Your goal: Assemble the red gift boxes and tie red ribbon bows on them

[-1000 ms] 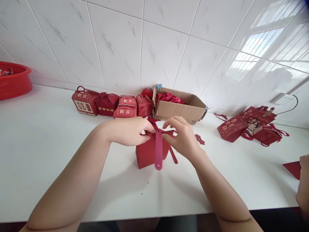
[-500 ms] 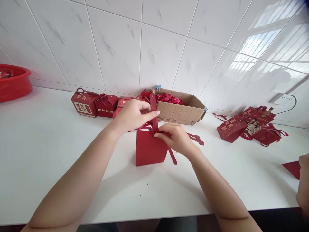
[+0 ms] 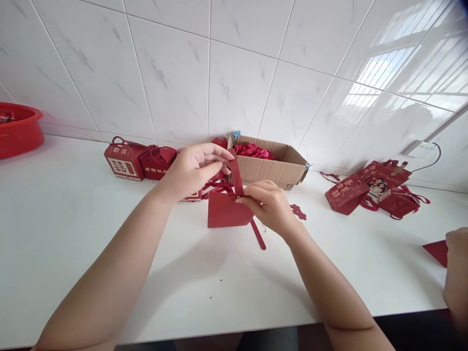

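A plain red paper gift box (image 3: 228,210) is between my hands, tilted, with a red paper handle strip (image 3: 237,173) standing up from its top. My right hand (image 3: 268,204) pinches the strip's lower end against the box top, where a small gold fastener shows at the fingertips. My left hand (image 3: 201,168) is at the strip's upper end, fingers stretched out and a fingertip touching its edge. Another red strip (image 3: 259,235) lies right of the box, near a small gold fastener (image 3: 265,229). Flower-ended red paper pieces (image 3: 299,211) lie beyond my right hand.
Finished red boxes (image 3: 126,161) stand along the wall at left, near a red basin (image 3: 22,131). A cardboard box (image 3: 266,168) with red ribbons is behind my hands. More red boxes and bags (image 3: 347,195) lie right. Another person's hand (image 3: 457,263) holds red paper at the right edge.
The red box has tipped, its lower edge rising off its former place. My left fingers have loosened from the strip and straightened, while my right hand keeps its pinch.
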Motion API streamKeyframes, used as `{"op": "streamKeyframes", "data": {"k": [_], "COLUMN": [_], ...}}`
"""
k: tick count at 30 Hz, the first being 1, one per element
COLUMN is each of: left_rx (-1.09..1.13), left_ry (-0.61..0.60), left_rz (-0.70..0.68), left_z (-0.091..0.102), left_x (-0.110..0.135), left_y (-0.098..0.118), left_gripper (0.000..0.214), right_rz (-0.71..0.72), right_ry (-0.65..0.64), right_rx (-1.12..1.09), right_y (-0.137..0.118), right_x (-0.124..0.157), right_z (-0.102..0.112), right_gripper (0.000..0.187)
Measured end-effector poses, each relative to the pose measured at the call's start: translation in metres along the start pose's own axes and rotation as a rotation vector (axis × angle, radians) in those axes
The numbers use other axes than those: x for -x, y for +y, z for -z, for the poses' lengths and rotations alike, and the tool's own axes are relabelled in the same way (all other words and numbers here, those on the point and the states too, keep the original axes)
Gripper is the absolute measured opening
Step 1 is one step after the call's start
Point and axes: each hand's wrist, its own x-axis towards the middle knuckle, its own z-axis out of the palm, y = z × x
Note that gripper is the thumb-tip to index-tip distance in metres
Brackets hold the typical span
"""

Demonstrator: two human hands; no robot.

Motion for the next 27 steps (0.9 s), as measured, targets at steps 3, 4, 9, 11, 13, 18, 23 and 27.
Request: {"op": "streamKeyframes", "data": {"k": [3,4,9,11,13,18,23,27], "left_rx": [0.01,-0.007,-0.208,-0.194,-0.164,-0.114,-0.058,-0.007], "left_ry": [-0.021,-0.009,0.023,-0.055,-0.128,-0.203,-0.219,-0.23], "left_rz": [-0.075,-0.108,-0.092,-0.013,0.041,0.043,0.027,-0.004], "left_z": [-0.002,-0.002,0.0,0.001,0.001,-0.002,-0.001,0.0], "left_x": [0.002,0.002,0.003,0.005,0.007,0.01,0.014,0.019], "left_y": [0.001,0.0,-0.001,0.002,0.005,0.014,0.019,0.022], "left_gripper": [0.024,0.023,0.011,0.014,0.016,0.017,0.017,0.017], "right_rz": [0.047,0.059,0.13,0.132,0.117,0.118,0.183,0.229], "right_ry": [0.058,0.063,0.075,0.079,0.077,0.103,0.157,0.198], "right_rx": [0.04,0.048,0.064,0.066,0.053,-0.056,-0.098,-0.115], "right_y": [-0.001,-0.002,-0.005,-0.004,-0.003,-0.004,-0.006,-0.003], "right_x": [-0.001,-0.001,-0.001,-0.001,-0.001,-0.001,0.0,0.0], "right_z": [0.005,0.006,0.007,0.007,0.007,0.009,0.009,0.008], "right_gripper": [0.021,0.021,0.02,0.021,0.02,0.02,0.014,0.011]}}
